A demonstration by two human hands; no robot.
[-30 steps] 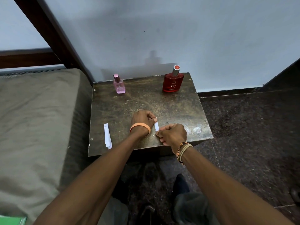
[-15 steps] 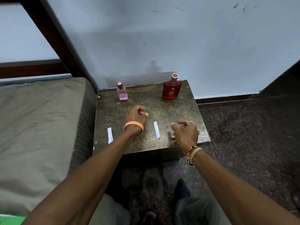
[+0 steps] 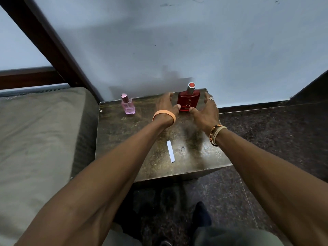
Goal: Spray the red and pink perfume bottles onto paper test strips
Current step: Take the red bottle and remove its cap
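Note:
The red perfume bottle (image 3: 188, 100) with a silver cap stands upright at the back right of the small dark table (image 3: 142, 139). My left hand (image 3: 166, 104) and my right hand (image 3: 205, 109) flank it with fingers spread, thumbs at or very near its base, neither closed around it. The smaller pink perfume bottle (image 3: 128, 106) stands upright at the back left, untouched. One white paper test strip (image 3: 170, 151) lies flat in the table's front middle. A second strip, seen earlier at the left, is hidden under my left forearm.
A bed with a grey-green mattress (image 3: 39, 139) butts against the table's left side, with a dark wooden frame post (image 3: 53, 47) behind it. A pale wall rises right behind the bottles. Dark speckled floor (image 3: 275, 139) lies to the right and in front, by my legs.
Both hands have left the paper strip, moved away from me across the table and opened out on either side of the red bottle. The strip stays flat on the table.

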